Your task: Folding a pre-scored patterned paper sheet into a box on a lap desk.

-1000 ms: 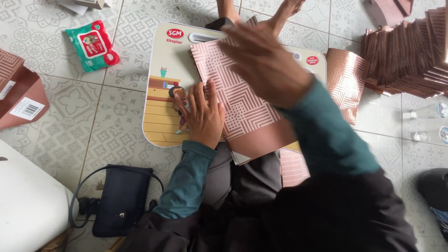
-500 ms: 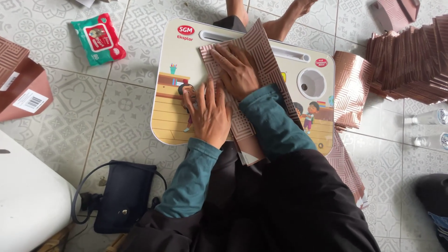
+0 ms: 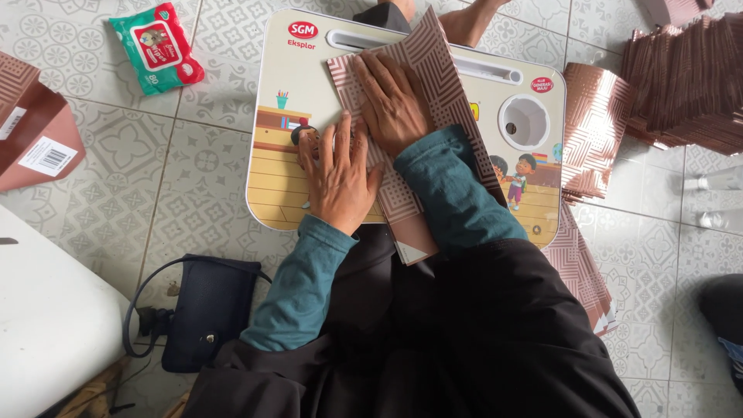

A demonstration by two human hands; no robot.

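1. The folded patterned card point(image 3: 433, 93), copper-pink with a line motif, lay slanted across the middle of the small lap table point(image 3: 271, 116), its lower end hanging over the near edge.
2. The right hand point(image 3: 395, 101) rested flat on the card's upper half, fingers extended and together, palm down, gripping nothing.
3. The left hand point(image 3: 337, 182) lay flat at the card's left edge, fingers spread, partly on the card and partly on the table's printed surface; it pressed rather than grasped.
4. The two hands sat just beside each other.
5. A loose pile of similar cards point(image 3: 592, 139) lay at the table's right edge, and a larger stack point(image 3: 689, 85) stood on the tiled floor point(image 3: 193, 217) beyond.
6. A dark pouch point(image 3: 205, 310) lay on the floor near the left elbow.
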